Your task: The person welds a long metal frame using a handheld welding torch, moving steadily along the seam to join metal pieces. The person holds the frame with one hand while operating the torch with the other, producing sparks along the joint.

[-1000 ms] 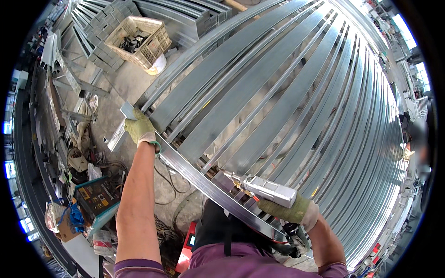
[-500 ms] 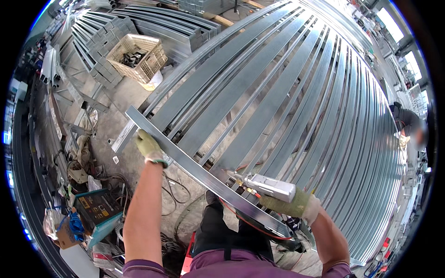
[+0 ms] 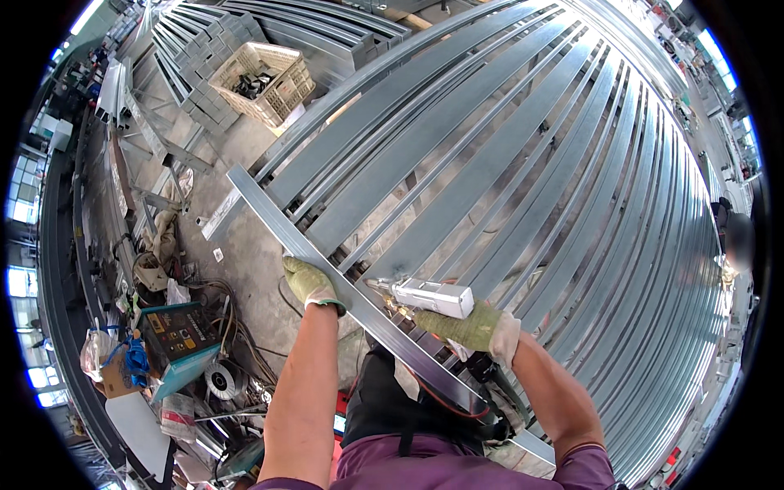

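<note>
A long galvanised steel rail runs slantwise in front of me, across the near ends of many flat steel bars. Its near-left edge is in the grip of my gloved left hand; the fingertips are partly hidden. In my right hand, also gloved, is a silver box-shaped welding gun. The gun's narrow nozzle points left at the place where a bar meets the rail. From here I cannot tell whether the tip touches the metal.
A cream plastic crate of dark metal pieces stands at the far left beside stacked steel tubes. A teal-and-black machine, a wire spool and cables lie at lower left. Another person is at the far right.
My left hand has slid along the rail toward me and to the right. The welding gun in my right hand has moved left and up, and the view has shifted a little.
</note>
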The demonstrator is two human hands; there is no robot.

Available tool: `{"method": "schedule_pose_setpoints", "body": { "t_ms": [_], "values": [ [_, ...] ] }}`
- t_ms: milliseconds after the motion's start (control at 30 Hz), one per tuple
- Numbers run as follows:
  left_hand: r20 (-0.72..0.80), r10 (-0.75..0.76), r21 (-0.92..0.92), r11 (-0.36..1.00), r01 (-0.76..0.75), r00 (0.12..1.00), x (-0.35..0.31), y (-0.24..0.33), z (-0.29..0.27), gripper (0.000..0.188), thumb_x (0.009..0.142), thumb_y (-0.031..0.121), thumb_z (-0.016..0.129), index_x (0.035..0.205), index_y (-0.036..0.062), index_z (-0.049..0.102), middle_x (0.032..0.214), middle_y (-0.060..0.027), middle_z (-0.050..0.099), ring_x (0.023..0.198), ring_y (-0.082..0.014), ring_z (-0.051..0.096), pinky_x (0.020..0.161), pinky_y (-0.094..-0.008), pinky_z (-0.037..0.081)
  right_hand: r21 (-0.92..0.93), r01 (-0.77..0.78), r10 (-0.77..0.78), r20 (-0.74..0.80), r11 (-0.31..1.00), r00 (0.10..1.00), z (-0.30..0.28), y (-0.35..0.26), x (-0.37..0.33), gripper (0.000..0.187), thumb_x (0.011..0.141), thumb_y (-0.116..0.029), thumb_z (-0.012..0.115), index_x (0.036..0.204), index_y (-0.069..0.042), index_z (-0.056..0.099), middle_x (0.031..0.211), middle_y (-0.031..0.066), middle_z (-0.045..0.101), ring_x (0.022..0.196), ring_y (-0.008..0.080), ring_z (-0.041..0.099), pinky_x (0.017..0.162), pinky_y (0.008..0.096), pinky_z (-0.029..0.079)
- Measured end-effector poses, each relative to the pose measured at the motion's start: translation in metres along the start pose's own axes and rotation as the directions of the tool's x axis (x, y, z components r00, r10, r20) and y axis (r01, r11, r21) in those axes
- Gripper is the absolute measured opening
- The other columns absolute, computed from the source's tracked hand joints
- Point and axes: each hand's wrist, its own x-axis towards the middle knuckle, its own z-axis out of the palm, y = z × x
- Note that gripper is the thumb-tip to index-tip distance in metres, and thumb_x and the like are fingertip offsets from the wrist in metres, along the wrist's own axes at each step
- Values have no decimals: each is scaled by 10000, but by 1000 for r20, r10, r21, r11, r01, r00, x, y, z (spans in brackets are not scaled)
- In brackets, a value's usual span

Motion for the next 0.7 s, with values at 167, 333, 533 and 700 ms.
{"method": "schedule_pose_setpoints", "body": {
  "t_ms": [167, 333, 533, 700],
  "values": [
    [-44, -49, 169, 984, 56, 998, -20, 23, -1, 753, 1092, 601, 321, 1353, -38, 623, 1284, -217, 698, 1140, -378, 671, 1015, -421, 516, 17, 30, -31, 56, 999, 998, -6, 23, 21, 591, 989, -523, 691, 1424, -127, 630, 1088, 80, 752, 921, 165, 678, 826, 312, 546],
    [-77, -50, 213, 975, 65, 996, -14, 19, -5, 779, 1078, 640, 373, 1338, -44, 640, 1234, -188, 708, 1073, -322, 668, 967, -410, 522, 83, 123, -127, 48, 989, 991, 1, 46, 37, 559, 983, -458, 731, 1422, -124, 634, 1032, 53, 749, 840, 115, 640, 752, 300, 533],
    [-87, -30, 145, 989, 42, 996, -20, 22, -1, 776, 1075, 638, 387, 1357, -46, 622, 1234, -178, 697, 1075, -307, 656, 966, -405, 522, 152, 25, -42, 113, 988, 993, -2, 36, 35, 587, 975, -458, 745, 1436, -115, 623, 1087, 62, 751, 900, 119, 653, 797, 295, 533],
    [-92, -106, 136, 984, 118, 990, -19, 24, -1, 776, 1080, 632, 378, 1370, -47, 615, 1254, -180, 694, 1084, -303, 653, 983, -387, 511, 115, 117, -129, 100, 986, 987, 2, 48, 38, 607, 976, -475, 737, 1440, -102, 617, 1177, 96, 744, 1003, 148, 652, 895, 300, 521]
  ]
}}
